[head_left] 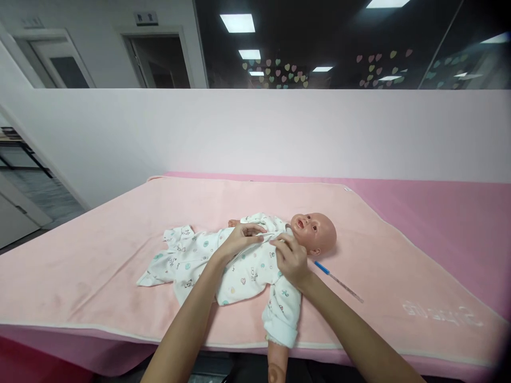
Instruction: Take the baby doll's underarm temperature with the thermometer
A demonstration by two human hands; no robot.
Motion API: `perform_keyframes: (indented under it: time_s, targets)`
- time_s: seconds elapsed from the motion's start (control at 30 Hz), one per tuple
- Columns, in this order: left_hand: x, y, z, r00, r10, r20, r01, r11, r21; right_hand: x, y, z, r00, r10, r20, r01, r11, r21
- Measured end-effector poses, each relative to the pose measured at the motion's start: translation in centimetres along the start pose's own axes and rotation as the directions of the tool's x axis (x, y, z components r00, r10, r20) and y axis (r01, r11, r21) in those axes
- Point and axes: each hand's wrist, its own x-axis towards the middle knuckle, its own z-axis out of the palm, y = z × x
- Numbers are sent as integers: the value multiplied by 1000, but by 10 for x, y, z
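Head view shows your left hand [238, 240] and right hand [290, 259] meeting on the chest of a baby doll [255, 260] lying on a pale pink blanket [99, 266]. Your fingers on both hands pinch the front of its white printed romper [207, 260] near the collar. A blue-capped thermometer [338, 282] lies just beside the doll's head.

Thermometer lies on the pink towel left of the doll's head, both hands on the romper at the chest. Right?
Not quite. The head view shows the thermometer on the towel right of the doll's head, not left. Both the left hand and right hand are on the romper at the chest.
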Motion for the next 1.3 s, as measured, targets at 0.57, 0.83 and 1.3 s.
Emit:
perform_keyframes:
  time_s: [0.57,0.83,1.3]
  targets:
    - [-1,7,-2,999,29,14,-26,986,-167,10,-20,-1,937,227,266,-166,958,-234]
    - [-7,12,-3,996,67,62,-66,998,-13,3,-16,-2,971,63,232,-61,998,-18]
    - [-61,7,-13,986,163,-42,-98,759,643,-2,-15,2,985,92,145,-94,996,5]
